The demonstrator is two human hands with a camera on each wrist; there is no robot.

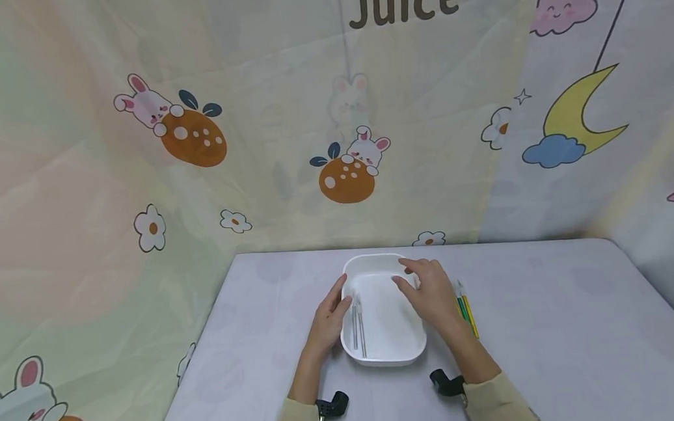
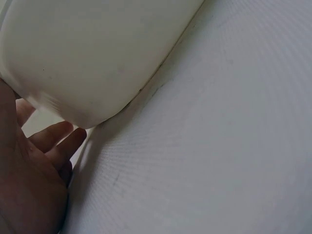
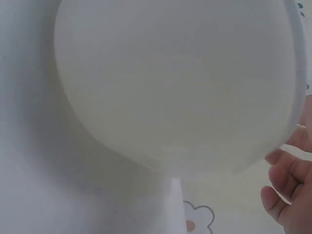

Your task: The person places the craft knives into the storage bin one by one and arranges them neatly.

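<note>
A white rectangular tray (image 1: 391, 357) with rounded corners lies on the table. My left hand (image 1: 323, 322) holds its left side, thumb over the rim and fingers along the outer wall. In the left wrist view, fingertips (image 2: 74, 136) of that hand lie against the tray's wall (image 2: 97, 53). Inside the tray, along the left, lie thin silvery sticks (image 1: 358, 326) side by side. My right hand (image 1: 431, 292) hovers at the far right rim, thumb and forefinger apart over the tray with nothing between them. The right wrist view has its fingers (image 3: 280, 180) loosely bent beside the tray's rim.
Right of the tray, partly behind my right wrist, lie several slim green and yellow pencils or pens (image 1: 466, 309). A pale tablecloth covers the table (image 1: 556, 325). Behind it hangs a printed curtain (image 1: 271, 111). Each wrist carries a small black camera (image 1: 334, 405).
</note>
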